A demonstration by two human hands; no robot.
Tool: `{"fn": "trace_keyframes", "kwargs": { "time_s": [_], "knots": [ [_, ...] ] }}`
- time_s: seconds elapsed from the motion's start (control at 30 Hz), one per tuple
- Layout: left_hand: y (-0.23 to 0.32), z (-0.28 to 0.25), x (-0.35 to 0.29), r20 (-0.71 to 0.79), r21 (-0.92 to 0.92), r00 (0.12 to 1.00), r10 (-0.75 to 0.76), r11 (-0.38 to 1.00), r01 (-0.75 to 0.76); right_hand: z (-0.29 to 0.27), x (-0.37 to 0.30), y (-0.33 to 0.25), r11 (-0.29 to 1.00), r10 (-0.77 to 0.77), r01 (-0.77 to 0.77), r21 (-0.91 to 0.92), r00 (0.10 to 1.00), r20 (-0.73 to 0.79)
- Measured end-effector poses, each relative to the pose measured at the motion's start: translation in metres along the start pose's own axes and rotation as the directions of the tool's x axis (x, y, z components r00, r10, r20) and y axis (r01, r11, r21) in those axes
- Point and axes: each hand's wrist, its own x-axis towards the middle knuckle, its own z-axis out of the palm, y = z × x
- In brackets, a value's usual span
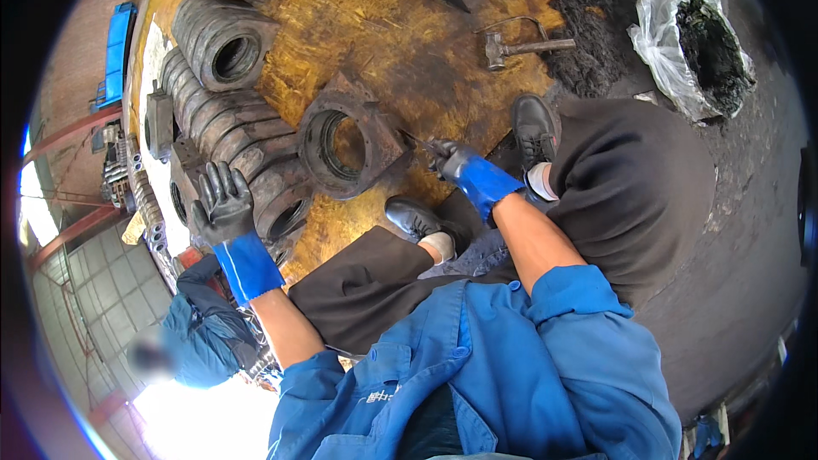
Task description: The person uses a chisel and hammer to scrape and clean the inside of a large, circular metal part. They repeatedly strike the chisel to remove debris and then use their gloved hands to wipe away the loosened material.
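The metal block (388, 140) with the big round hole rests on a broad, worn brown board (426, 51), inward from the board's left edge and close to the person's shoes. Next in size comes the row of ribbed metal pieces (217, 115), packed one against another along the board's left edge, with the block just to the right of its near end. Off the board's right edge, on the dark floor, stands a clear plastic bag (654, 38) with black crumbly stuff inside, and beside it a loose black heap (588, 30) spreads over the board's right edge. The block itself has its ring face turned toward the person's left and a squarer part behind it on the right. The left hand (223, 200), in a black glove with a blue cuff, has its fingers spread wide and holds nothing; whether it touches the row behind it I cannot tell. The right hand (452, 162) is curled closed around a thin rod (416, 140), whose end points at the block's right corner; contact there is unclear. A hammer (545, 46) lies near the board's right edge, out of either hand. The step in hand looks like working at that corner with the rod; the next move seems to call for a steady right-hand grip and the free left hand bracing the ring.
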Motion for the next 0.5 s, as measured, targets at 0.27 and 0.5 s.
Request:
{"fn": "trace_keyframes", "kwargs": {
  "time_s": [0.27,0.5],
  "knots": [
    [-0.007,-0.031,0.029,-0.009,0.027,0.997,-0.076,0.997,0.076,0.002,0.039,0.025,0.815,-0.58,0.577,-0.057,0.806,-0.116],
    [-0.008,-0.033,0.033,-0.069,0.045,0.993,-0.094,0.994,0.098,-0.011,0.022,-0.036,0.791,-0.055,0.071,0.608,0.997,-0.045]
  ]
}}
